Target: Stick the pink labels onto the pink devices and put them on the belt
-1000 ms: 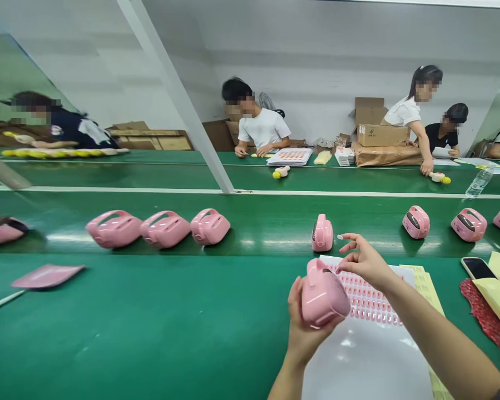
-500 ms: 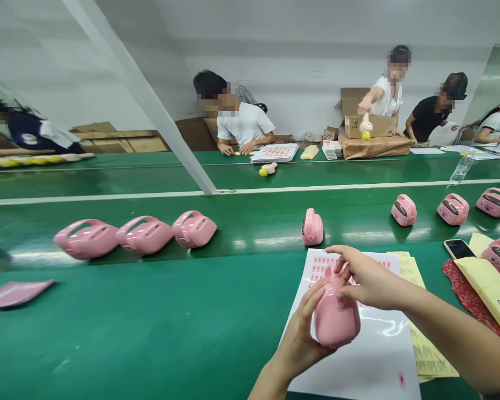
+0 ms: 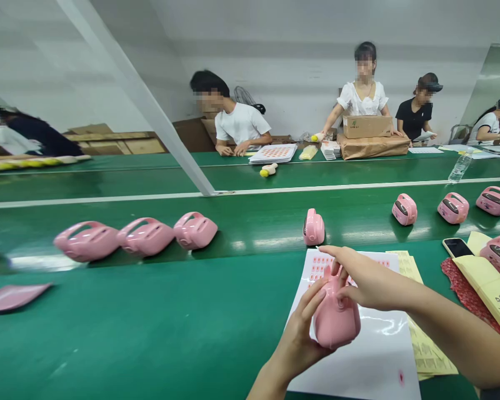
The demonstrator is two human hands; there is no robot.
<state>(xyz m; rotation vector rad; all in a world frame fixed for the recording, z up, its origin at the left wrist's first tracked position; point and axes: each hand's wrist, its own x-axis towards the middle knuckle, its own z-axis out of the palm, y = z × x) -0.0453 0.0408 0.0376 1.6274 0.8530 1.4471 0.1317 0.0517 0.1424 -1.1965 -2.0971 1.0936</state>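
Observation:
A pink plastic case with a carrying handle [image 3: 336, 322] is tilted end-on towards me above a white sticker sheet [image 3: 383, 344]. My left hand [image 3: 302, 330] wraps round its left side and underside. My right hand [image 3: 358, 278] is at the top of the case, thumb and bent fingers against its upper part by the handle. The right index finger stretches out past it, with a tiny pale bit at the tip that I cannot make out. Printed rows of small red marks show on the sheet behind my hands. The far face of the case is hidden.
Several similar pink cases [image 3: 195, 230] stand along the green belt, left and right. Yellow sheets [image 3: 431, 347], a phone [image 3: 458, 248] and red bubble wrap [image 3: 462, 286] lie at right. A slanted white post [image 3: 150, 111] rises at left. Several co-workers sit or stand opposite.
My hands and the case have hardly moved. Across the belt, a standing co-worker has lowered a yellow-and-cream item to the table at left and turned forward.

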